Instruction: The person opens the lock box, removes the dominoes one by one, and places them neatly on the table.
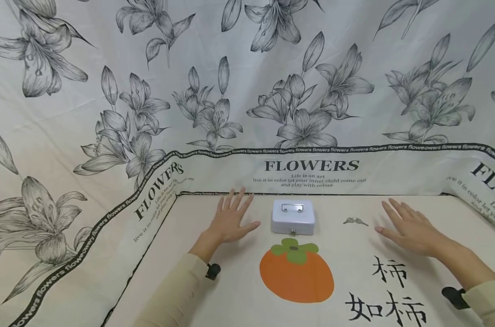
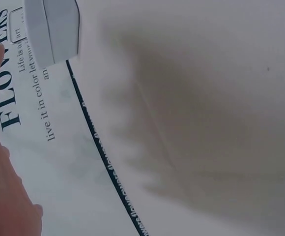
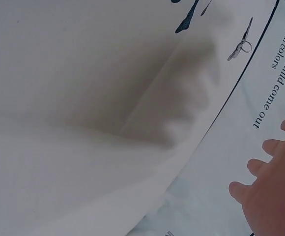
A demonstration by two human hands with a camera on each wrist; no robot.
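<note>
A small white cash box [image 1: 293,218] with a metal handle on its lid and a lock on its front sits on the table, its lid down. To its right lies a pair of small keys [image 1: 355,221] on a ring. My left hand [image 1: 233,220] is held to the left of the box, fingers spread, holding nothing. On the other side, my right hand [image 1: 411,229] is stretched out to the right of the keys with nothing in it. The left wrist view catches part of the box [image 2: 59,29]; the keys [image 3: 241,44] show in the right wrist view.
The pale table cover [image 1: 231,290] bears a printed orange persimmon [image 1: 296,277] and black characters. A white curtain [image 1: 215,36] with grey lilies and "FLOWERS" lettering stands behind and along the sides.
</note>
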